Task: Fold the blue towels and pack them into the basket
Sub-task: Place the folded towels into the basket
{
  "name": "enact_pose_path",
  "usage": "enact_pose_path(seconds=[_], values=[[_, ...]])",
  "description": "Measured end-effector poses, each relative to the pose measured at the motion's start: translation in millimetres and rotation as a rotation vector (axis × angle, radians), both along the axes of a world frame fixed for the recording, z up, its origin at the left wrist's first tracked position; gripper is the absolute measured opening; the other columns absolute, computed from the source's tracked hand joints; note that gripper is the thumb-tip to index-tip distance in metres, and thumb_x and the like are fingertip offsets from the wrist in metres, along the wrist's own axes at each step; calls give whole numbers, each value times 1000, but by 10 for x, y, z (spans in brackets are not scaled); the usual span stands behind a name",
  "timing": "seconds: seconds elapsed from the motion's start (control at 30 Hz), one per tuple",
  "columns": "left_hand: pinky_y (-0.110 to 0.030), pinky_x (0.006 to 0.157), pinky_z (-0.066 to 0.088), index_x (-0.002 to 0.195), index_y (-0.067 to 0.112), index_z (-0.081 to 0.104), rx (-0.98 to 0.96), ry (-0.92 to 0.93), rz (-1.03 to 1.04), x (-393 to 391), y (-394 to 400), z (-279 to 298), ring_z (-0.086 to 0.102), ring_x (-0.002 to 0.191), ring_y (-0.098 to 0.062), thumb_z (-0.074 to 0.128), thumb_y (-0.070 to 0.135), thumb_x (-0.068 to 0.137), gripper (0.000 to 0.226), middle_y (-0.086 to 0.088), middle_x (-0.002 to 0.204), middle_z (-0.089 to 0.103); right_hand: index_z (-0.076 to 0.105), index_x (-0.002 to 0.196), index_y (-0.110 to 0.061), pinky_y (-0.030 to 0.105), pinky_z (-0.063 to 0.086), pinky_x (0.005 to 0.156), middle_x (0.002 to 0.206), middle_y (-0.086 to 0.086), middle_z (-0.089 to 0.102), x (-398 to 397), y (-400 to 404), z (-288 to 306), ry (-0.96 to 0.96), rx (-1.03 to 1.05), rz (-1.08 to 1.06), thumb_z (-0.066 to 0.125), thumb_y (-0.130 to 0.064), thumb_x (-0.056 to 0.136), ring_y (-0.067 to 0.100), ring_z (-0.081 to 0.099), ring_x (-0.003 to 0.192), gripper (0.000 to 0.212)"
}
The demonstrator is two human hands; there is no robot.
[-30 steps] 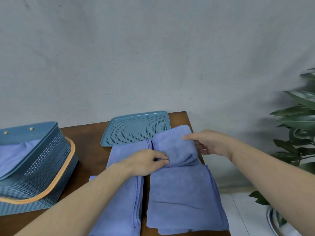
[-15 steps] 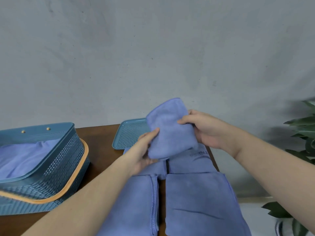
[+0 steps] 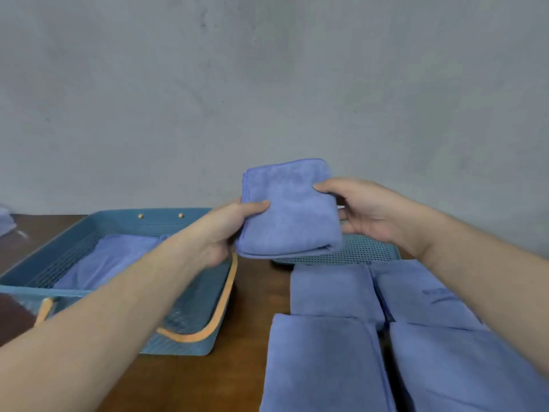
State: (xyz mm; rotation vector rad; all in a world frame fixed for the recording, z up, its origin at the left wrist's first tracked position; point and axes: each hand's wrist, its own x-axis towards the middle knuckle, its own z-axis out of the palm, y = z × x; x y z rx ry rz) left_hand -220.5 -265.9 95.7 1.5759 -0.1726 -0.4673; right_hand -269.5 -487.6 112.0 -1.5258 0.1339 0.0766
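Head view: left hand (image 3: 225, 230) and right hand (image 3: 365, 212) both grasp a folded blue towel (image 3: 289, 212) in the air, just right of the basket (image 3: 190, 316), above the tray (image 3: 359, 252).

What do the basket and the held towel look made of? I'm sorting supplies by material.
Basket: likely moulded plastic, matte blue, with perforated lattice walls and an orange handle. Folded towel, held by the left hand and right hand: seemingly microfibre or terry, with a soft matte nap and stitched edge.
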Motion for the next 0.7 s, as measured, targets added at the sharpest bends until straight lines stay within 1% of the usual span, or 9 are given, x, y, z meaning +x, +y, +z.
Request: enact_pose_path(seconds=[0.17,0.27,0.33,0.4,0.47,0.53,0.6,0.67,0.7], values=[[-38,95,54,127,15,64,107,-107,22,243,1000,280,70,111,-21,59,24,100,30,-4,118,74,65,100,-17,33,62,66,84,-2,71,354,885,119,-29,-54,120,60,-16,98,16,72,72,5],[-35,86,58,124,11,66,190,-137,68,431,1602,317,71,109,-24,60,20,99,28,-8,117,74,64,108,-18,30,60,58,83,-2,73,566,1457,149,-39,-89,190,60,-12,98,14,72,66,12],[-33,80,56,124,10,64,276,-175,103,565,1970,289,72,105,-23,66,21,95,32,-8,117,74,59,120,-18,33,61,58,96,3,73,711,1817,133,-49,-117,207,61,-10,97,16,72,66,24],[-35,81,55,130,11,58,345,-221,170,682,2308,242,72,103,-24,76,21,87,48,-10,119,72,45,138,-20,40,63,61,105,10,71,840,2145,100,-48,-135,192,63,-8,96,21,70,67,48],[-40,86,55,143,22,42,426,-260,207,751,2592,195,71,102,-26,79,20,82,72,-9,115,72,23,153,-27,42,63,61,100,11,69,939,2431,45,-33,-177,194,64,-5,95,23,66,64,74],[-41,90,53,153,39,21,590,-336,154,812,2813,160,69,101,-28,76,22,82,92,-4,106,71,9,158,-33,44,63,62,91,11,67,1003,2670,-19,-16,-231,219,61,-3,95,21,65,59,86],[-32,91,45,157,42,13,809,-451,82,841,2931,140,62,107,-25,65,17,95,85,-4,115,64,7,158,-36,46,64,66,87,11,64,1054,2832,-94,-2,-275,240,59,-1,96,18,64,53,88],[-24,87,38,153,43,27,1006,-566,24,855,3010,102,56,111,-22,53,12,100,67,-5,127,54,7,158,-37,45,64,66,94,13,63,1115,2986,-152,9,-319,263,57,0,97,19,64,55,87],[-24,82,36,148,44,37,1093,-582,-17,853,3028,82,56,105,-22,49,10,100,61,-6,126,52,9,158,-37,45,64,65,97,14,63,1139,3052,-180,16,-341,273,56,0,97,20,64,55,86]])
